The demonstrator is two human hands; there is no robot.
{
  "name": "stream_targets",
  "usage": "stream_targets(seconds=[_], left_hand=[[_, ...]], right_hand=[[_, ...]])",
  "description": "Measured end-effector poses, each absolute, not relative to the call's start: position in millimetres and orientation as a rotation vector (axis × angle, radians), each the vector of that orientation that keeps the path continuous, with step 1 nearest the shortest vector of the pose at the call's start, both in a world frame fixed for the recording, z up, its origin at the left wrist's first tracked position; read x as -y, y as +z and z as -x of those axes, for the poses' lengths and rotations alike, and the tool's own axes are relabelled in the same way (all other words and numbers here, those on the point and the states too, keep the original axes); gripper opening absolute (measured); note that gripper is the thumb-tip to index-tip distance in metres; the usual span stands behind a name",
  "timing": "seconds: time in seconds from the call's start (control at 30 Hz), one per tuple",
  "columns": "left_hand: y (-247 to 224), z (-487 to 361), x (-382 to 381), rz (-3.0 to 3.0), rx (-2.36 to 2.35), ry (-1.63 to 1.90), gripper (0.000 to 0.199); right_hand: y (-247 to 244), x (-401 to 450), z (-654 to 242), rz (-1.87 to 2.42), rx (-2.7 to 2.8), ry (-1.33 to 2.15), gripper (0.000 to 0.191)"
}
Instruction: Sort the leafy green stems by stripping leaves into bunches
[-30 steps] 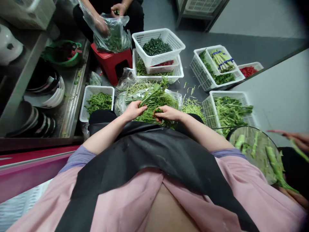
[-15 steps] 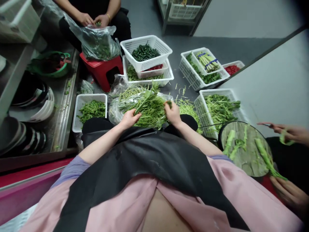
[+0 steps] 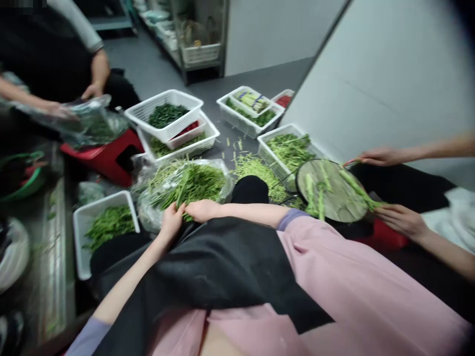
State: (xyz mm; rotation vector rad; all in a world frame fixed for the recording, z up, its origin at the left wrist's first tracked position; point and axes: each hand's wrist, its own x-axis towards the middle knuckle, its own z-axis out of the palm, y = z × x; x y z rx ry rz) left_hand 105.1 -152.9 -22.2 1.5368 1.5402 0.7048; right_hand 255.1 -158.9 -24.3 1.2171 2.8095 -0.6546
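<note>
My left hand (image 3: 171, 221) is closed around a leafy green stalk (image 3: 182, 187) that points up and away from me. Close against it, my right hand (image 3: 202, 210) has its fingers curled at the stalk's lower end; what lies inside them is hidden. Both hands are above my lap, at the near edge of a clear plastic bag (image 3: 226, 185) spread open on the floor. Heaped on this bag are leafy green stems (image 3: 204, 180). A white basket of green leaves (image 3: 111, 225) stands left of my left hand.
Pale green scraps (image 3: 260, 173) lie on the floor. White baskets hold dark green peppers (image 3: 167, 114) and green stalks (image 3: 289, 148). To the right, a co-worker's hands (image 3: 401, 220) work at a round chopping board (image 3: 330, 190). Another person handles a plastic bag over a red stool (image 3: 107, 160).
My view has swung to the right. My right hand has come across to my left hand, which still holds the stalk. The far-left person's hands have moved apart over the bag.
</note>
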Motion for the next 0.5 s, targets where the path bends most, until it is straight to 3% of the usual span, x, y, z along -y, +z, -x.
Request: stream_targets(seconds=[0.2, 0.33, 0.4, 0.5], left_hand=[[-20, -104, 138, -1.717, -1.573, 0.682, 0.026], [-9, -113, 138, -1.729, -1.576, 0.728, 0.024], [-2, -118, 139, -1.717, -1.546, 0.772, 0.023], [7, -118, 140, -1.774, -1.604, 0.772, 0.023]], right_hand=[[-29, 142, -259, -1.221, -2.940, -0.734, 0.014], [-19, 151, -255, -1.686, -2.790, -1.046, 0.008], [-15, 150, -260, -1.884, -2.724, -1.156, 0.016], [-11, 137, -292, -2.176, -2.652, -1.063, 0.011]])
